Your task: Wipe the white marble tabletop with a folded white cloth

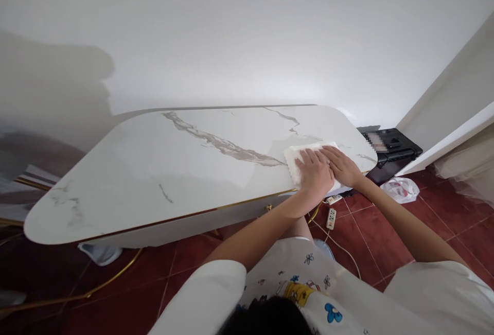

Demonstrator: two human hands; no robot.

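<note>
A white cloth (pixel 297 157) lies flat on the right end of a white marble-look table (pixel 185 170) with grey veins and a gold edge. My left hand (pixel 315 173) presses flat on the cloth with its fingers stretched out. My right hand (pixel 342 165) lies beside it, also flat on the cloth, fingers extended toward the left. Both hands cover most of the cloth's near right part.
A black device (pixel 393 145) sits on the floor past the table's right end. A white plastic bag (pixel 400 189) and a white power strip (pixel 331 217) with cable lie on the red tiled floor. A white wall stands behind the table.
</note>
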